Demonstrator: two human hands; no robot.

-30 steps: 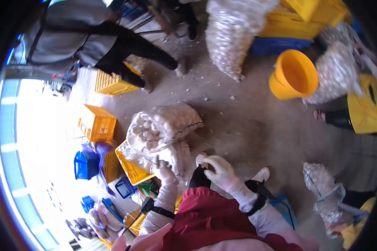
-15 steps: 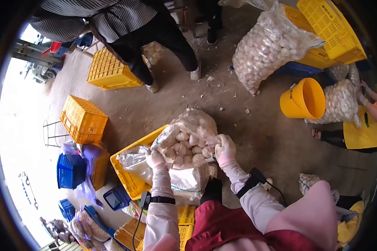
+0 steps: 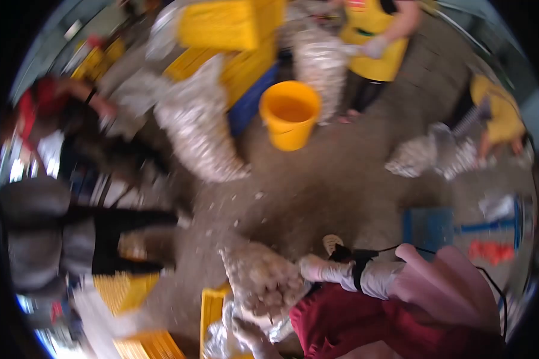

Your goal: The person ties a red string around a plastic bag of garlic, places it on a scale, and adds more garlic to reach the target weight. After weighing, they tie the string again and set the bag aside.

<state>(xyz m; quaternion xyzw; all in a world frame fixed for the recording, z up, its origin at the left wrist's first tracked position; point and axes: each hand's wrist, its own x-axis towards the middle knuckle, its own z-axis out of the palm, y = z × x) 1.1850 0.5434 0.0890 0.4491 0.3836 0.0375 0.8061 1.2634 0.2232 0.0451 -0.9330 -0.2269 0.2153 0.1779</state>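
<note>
A clear plastic bag of garlic bulbs (image 3: 263, 276) is between my hands, blurred by motion. My right hand (image 3: 312, 267), in a pale glove, is closed on the bag's upper right edge. On the near side, my left hand (image 3: 247, 331), also gloved, is closed on the loose plastic of the bag's mouth; its fingers are smeared. Partly under the bag and my left hand is a yellow crate (image 3: 207, 305), with crumpled clear plastic over it.
A large garlic sack (image 3: 200, 128) leans by stacked yellow crates (image 3: 218, 27). A yellow bucket (image 3: 289, 116) stands beside another sack (image 3: 318, 69). Several people work around. To the right is a blue platform scale (image 3: 428, 227); more yellow crates (image 3: 150, 345) sit at lower left.
My view has swung right, so the surroundings shift left and blur. The bag stays between my hands, and its mouth looks less spread toward me.
</note>
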